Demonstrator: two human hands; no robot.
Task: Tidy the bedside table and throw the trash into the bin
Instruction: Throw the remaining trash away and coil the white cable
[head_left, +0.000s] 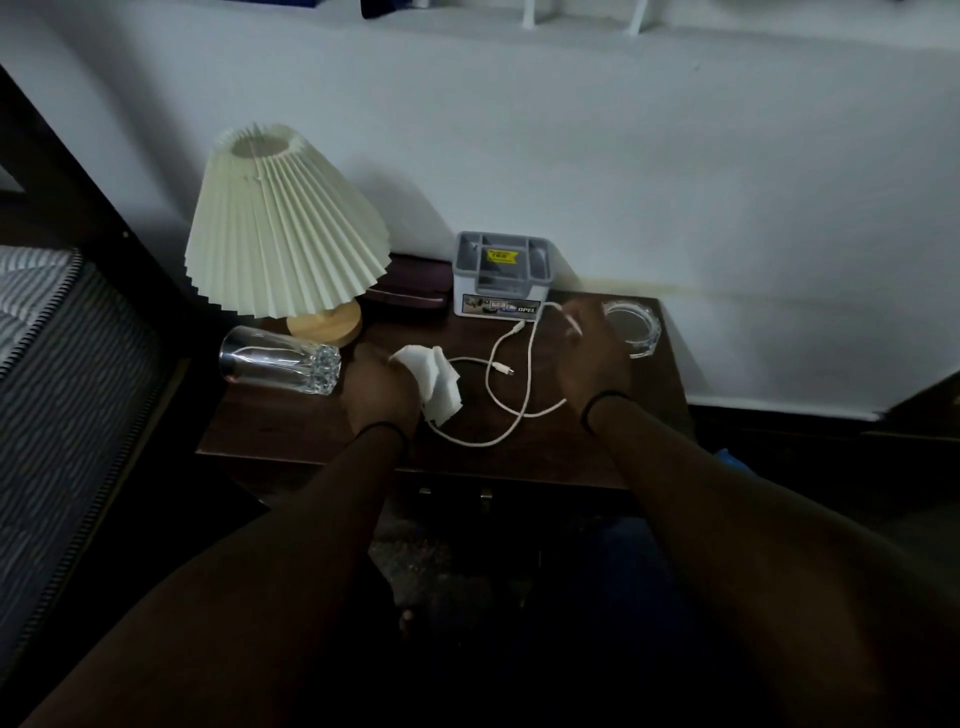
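A dark wooden bedside table (291, 426) stands against a white wall. My left hand (382, 389) grips a crumpled white tissue (434, 379) near the table's middle. A white charging cable (511, 374) lies in loops on the tabletop. Its far end runs up to my right hand (589, 358), which pinches it beside a grey organizer box (501, 275). A drinking glass (278, 359) lies on its side at the table's left edge. No bin is in view.
A pleated cream lamp (283, 223) with a wooden base stands at the back left. A dark case (410, 291) lies behind it. A clear glass ashtray (634, 322) sits at the back right. A striped mattress (57, 374) borders the left.
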